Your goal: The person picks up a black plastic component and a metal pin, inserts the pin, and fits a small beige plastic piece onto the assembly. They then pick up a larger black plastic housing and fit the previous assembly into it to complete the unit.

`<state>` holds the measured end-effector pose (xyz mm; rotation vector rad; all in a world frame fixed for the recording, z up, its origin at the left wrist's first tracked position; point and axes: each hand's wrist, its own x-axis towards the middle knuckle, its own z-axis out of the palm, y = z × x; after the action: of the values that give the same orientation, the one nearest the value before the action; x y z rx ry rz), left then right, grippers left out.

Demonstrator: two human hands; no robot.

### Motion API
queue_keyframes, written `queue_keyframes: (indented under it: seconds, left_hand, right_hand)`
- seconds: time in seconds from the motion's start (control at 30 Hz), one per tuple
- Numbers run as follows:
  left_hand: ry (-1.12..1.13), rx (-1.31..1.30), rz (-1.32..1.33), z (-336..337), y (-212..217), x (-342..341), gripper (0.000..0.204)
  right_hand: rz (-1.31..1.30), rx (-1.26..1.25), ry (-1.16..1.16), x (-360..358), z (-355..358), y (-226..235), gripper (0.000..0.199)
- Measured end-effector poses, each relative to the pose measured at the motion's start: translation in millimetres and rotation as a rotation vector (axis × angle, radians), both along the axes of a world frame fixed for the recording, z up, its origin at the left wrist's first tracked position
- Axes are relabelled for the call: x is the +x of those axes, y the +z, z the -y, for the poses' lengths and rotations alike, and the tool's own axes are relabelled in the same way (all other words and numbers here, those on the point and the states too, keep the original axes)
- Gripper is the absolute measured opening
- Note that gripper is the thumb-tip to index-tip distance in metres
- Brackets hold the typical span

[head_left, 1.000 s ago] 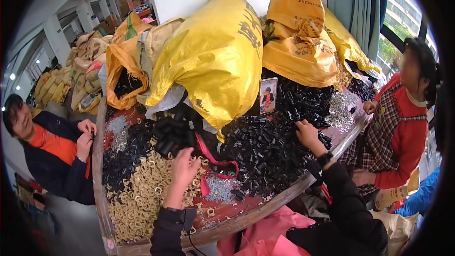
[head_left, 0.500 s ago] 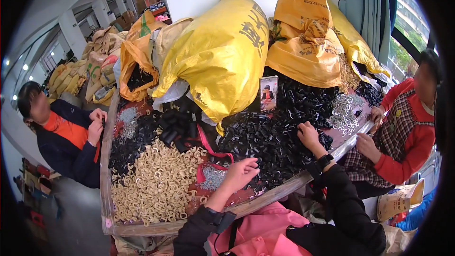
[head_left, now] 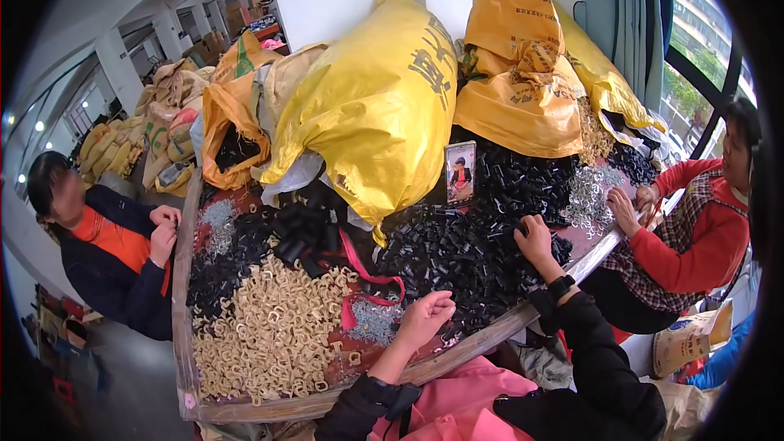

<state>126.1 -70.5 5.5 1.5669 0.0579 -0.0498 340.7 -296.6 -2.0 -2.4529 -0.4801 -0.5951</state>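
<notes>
My left hand (head_left: 426,320) is above the table's near edge, fingers curled together; anything pinched in them is too small to make out. Beside it lie small grey metal parts (head_left: 374,320) and a red strap (head_left: 353,255). My right hand (head_left: 536,240) reaches down to the right part of a broad heap of black plastic pieces (head_left: 433,255). Its fingers are bent and closed at the pieces, and what they grip is hidden. A large pile of tan ring-shaped buckles (head_left: 265,331) covers the table's left front.
A wooden rim (head_left: 327,402) edges the table. A yellow sack (head_left: 367,106) and an orange sack (head_left: 523,106) stand at the back, with a phone (head_left: 460,171) upright between. Co-workers sit left (head_left: 114,245) and right (head_left: 686,220). Silver metal rings (head_left: 590,200) lie far right.
My left hand has shifted slightly right and down, its fingers drawn closer together. My right hand stays at the black heap. The right co-worker's hand has lifted toward the silver rings.
</notes>
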Motion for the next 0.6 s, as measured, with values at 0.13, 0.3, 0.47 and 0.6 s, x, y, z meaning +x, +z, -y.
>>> queue_keyframes:
  seconds: [0.13, 0.3, 0.47, 0.6]
  left_hand:
    - [0.002, -0.044, -0.003, -2.2, 1.7, -10.5, 0.034]
    - [0.017, -0.137, 0.038, -7.6, 2.7, -22.1, 0.035]
    - [0.136, -0.351, 0.055, -3.5, 14.5, -32.2, 0.035]
    - [0.267, -0.495, 0.05, 5.6, 4.6, -41.1, 0.033]
  right_hand:
    - [0.02, -0.171, -0.039, 6.2, -1.2, -6.2, 0.023]
    - [-0.076, -0.188, -0.069, 20.7, 8.8, 0.1, 0.023]
    - [-0.225, 0.476, 0.194, -53.4, -43.9, 31.1, 0.026]
    - [-0.254, 0.23, 0.642, -148.7, -110.2, 55.0, 0.026]
